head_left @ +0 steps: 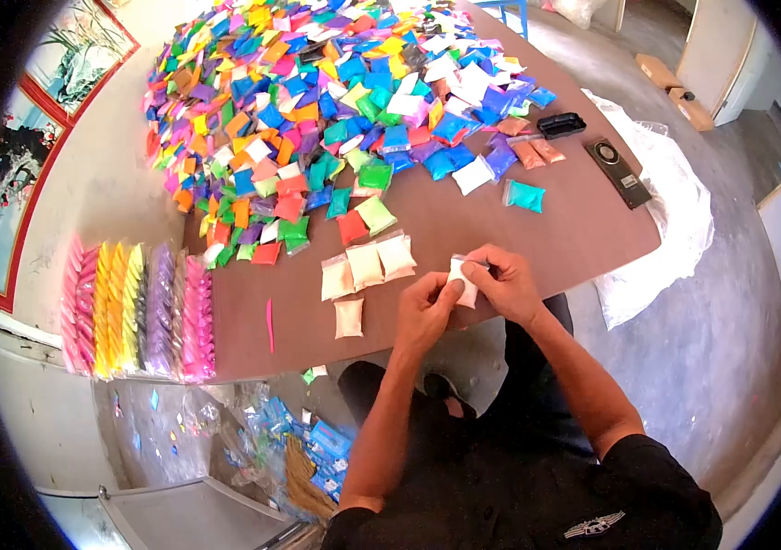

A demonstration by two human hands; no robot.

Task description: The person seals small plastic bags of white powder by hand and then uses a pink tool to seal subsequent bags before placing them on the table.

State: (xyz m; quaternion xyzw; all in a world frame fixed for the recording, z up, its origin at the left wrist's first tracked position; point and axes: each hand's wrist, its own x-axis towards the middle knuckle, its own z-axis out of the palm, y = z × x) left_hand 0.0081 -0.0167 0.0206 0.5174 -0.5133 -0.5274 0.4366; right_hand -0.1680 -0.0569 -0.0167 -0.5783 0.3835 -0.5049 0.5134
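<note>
Between my two hands is a small clear packet with white filling (467, 286), held just above the table's front edge. My left hand (429, 305) pinches its lower left side with the thumb on the front. My right hand (504, 279) grips the upper right side, thumb pressed on the packet. Left of my hands lie several cream-coloured packets (366, 266) in an overlapping row, with one more cream packet (348, 318) by itself nearer me. Just behind them are a light green packet (376, 215) and a red packet (351, 227).
A large heap of multicoloured packets (317, 110) covers the far side of the brown table (583, 229). Stacked packet rows (138, 312) stand at the left end, near a pink stick (269, 324). A dark speaker-like device (618, 174) and a black tray (561, 125) lie at the right.
</note>
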